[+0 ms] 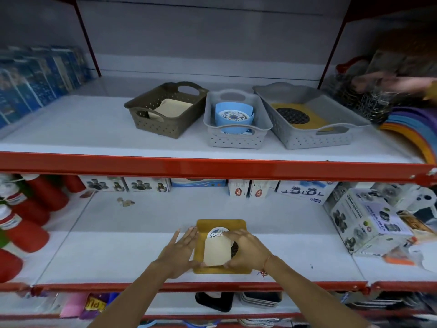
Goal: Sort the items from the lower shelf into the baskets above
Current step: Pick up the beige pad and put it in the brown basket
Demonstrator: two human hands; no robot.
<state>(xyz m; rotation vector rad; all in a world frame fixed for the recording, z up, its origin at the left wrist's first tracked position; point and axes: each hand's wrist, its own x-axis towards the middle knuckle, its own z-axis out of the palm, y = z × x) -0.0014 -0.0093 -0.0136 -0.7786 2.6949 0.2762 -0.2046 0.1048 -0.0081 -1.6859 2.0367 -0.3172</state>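
Observation:
On the lower shelf lies a mustard-yellow flat item (221, 224) with a black mesh disc partly hidden. On top of it sits a cream rectangular piece (217, 253), and a white patterned round label (216, 233) shows behind it. My right hand (246, 249) grips the cream piece at its right and bottom edges. My left hand (181, 250) rests flat against the left side, thumb at the piece's lower corner. Above stand a brown basket (142, 114) holding cream pieces, a small grey basket (236, 140) holding blue items, and a wide grey basket (307, 140) holding a yellow mesh item.
A red shelf rail (212, 166) runs between the two levels. Boxed goods (364, 218) stand at the right of the lower shelf, red bottles (30, 216) at the left, small boxes along the back. Another person's blurred hand (387, 82) reaches in at upper right.

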